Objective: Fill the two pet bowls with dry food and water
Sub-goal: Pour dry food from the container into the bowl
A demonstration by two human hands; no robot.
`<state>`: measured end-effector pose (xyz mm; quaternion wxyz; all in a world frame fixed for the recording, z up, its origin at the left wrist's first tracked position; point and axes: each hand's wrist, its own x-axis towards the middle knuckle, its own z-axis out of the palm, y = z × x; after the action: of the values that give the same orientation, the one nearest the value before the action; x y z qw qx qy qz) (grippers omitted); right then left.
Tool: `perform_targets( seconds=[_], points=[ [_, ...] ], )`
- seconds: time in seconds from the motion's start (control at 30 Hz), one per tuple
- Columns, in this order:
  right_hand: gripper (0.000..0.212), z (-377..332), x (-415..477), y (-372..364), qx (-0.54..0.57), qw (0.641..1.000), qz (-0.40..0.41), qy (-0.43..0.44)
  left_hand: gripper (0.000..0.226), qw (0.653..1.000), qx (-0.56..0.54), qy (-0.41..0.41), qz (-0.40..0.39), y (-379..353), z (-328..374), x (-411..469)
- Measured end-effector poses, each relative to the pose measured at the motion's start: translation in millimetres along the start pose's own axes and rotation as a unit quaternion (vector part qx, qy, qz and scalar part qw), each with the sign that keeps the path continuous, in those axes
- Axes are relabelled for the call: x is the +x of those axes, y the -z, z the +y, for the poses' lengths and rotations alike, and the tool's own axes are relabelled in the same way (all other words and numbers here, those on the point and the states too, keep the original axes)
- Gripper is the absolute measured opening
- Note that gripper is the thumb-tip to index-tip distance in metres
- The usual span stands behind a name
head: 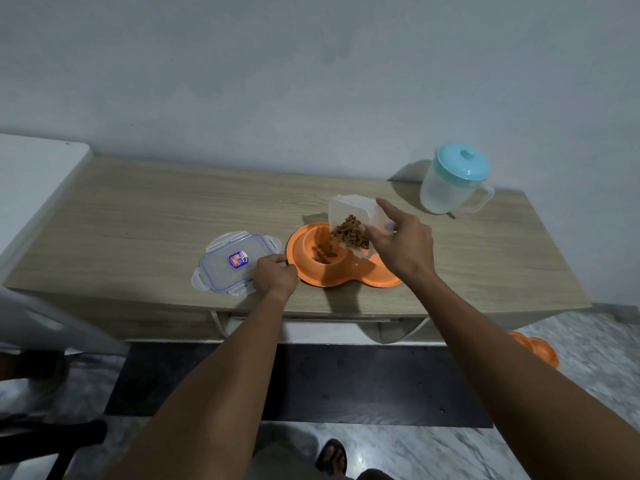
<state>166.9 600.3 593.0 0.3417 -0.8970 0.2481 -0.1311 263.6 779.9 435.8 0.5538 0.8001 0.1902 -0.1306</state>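
An orange double pet bowl [304, 268] lies on the wooden table. My right hand [401, 244] grips a clear plastic container [349, 211], tilted over the left bowl. Brown dry food [349, 230] slides out of it, and some pieces lie in the left bowl. The right bowl is mostly hidden behind my right hand. My left hand [273, 275] holds the left rim of the pet bowl with curled fingers. A translucent jug with a teal lid [453, 181] stands at the back right of the table.
The container's clear lid [228, 261] lies flat left of the bowl, partly under my left hand. The wooden table [138, 220] stands against a grey wall. Another orange bowl [536, 348] sits on the floor at the right. A white surface [31, 174] adjoins the table's left end.
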Motion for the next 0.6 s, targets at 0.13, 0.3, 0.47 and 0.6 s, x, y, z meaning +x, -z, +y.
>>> perform_targets(
  seconds=[0.13, 0.3, 0.47, 0.6],
  points=[
    [0.064, 2.9, -0.4, -0.6, 0.003, 1.0, -0.003, -0.001, 0.033, 1.0, 0.015, -0.012, 0.002, 0.6, -0.2, -0.9],
    [0.066, 8.1, 1.7, -2.4, 0.132, 0.987, 0.005, -0.087, 0.033, 1.0, 0.016, -0.012, 0.002, 0.3, -0.4, 0.2],
    [0.063, 28.7, 1.5, -6.4, 0.361, 0.906, -0.014, -0.222, 0.032, 1.0, 0.016, -0.007, 0.009, -1.4, -0.8, 3.2],
    [0.052, 33.7, -6.3, -9.6, 0.472, 0.839, -0.033, -0.268, 0.03, 1.0, 0.013, -0.002, 0.012, -5.0, 1.7, 7.1]
  ],
)
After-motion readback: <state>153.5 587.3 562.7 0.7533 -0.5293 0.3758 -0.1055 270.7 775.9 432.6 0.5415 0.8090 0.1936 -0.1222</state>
